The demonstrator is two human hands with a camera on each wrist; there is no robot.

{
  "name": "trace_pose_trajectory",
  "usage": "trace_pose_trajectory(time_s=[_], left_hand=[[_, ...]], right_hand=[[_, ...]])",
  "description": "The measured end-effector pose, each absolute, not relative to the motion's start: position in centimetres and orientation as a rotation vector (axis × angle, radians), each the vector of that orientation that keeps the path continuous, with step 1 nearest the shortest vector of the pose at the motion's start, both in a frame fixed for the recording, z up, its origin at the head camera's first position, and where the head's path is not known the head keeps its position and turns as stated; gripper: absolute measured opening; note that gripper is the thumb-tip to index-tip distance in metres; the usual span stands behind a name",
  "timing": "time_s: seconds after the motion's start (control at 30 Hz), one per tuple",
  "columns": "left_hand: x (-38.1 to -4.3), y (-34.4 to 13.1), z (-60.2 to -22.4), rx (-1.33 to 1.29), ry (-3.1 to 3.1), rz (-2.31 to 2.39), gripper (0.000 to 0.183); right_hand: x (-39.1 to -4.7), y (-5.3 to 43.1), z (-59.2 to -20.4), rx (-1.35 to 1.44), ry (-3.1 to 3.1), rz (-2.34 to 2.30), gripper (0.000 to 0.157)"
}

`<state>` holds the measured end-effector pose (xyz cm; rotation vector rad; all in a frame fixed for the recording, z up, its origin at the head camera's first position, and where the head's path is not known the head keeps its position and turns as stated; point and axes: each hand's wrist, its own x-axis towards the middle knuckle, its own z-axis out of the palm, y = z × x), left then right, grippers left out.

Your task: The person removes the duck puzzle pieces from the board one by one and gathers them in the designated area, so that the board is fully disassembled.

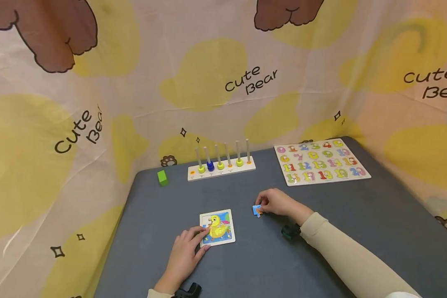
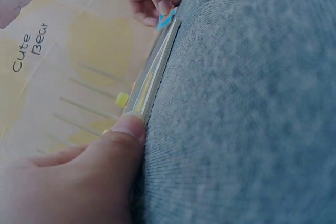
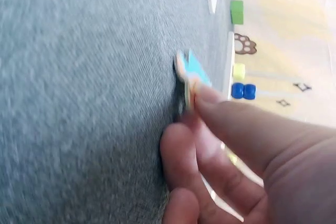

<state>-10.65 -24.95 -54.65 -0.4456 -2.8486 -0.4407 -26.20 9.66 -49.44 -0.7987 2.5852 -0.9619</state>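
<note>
A square duck jigsaw puzzle (image 1: 217, 227) lies on the table, with a pale bare spot at its upper left. My left hand (image 1: 185, 252) rests on its left side, fingers extended over the picture and the thumb along the near edge. From the left wrist view the puzzle (image 2: 167, 51) appears edge-on, the thumb tip touching its side. To the right of the puzzle, my right hand (image 1: 277, 202) pinches a small blue and orange puzzle piece (image 1: 257, 210) between thumb and fingers. The right wrist view shows this piece (image 3: 197, 69) tilted, close to the tabletop.
Behind the puzzle stands a white counting-peg board (image 1: 223, 169) with upright rods and a few yellow and blue beads. A green block (image 1: 162, 178) sits at the back left. A number puzzle board (image 1: 320, 161) lies at the back right, near the printed cloth wall (image 1: 208, 82).
</note>
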Motion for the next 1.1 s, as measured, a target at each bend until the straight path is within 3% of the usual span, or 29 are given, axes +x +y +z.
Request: trace_pose_trajectory(time_s=[0.6, 0.83, 1.1], left_hand=[[-10.5, -25.0, -54.6, -0.449, -2.853, -0.451, 0.050], [-10.7, -25.2, -54.4, -0.506, -2.777, -0.435, 0.050], [-10.5, -25.0, -54.6, -0.514, -2.786, -0.488, 0.049]], right_hand=[[-24.6, 6.6, -47.7, -0.657, 2.836, -0.617, 0.022], [-23.9, 0.1, -46.0, -0.967, 2.728, -0.767, 0.022], [-23.8, -4.6, -47.9, -1.210, 2.526, -0.650, 0.029]])
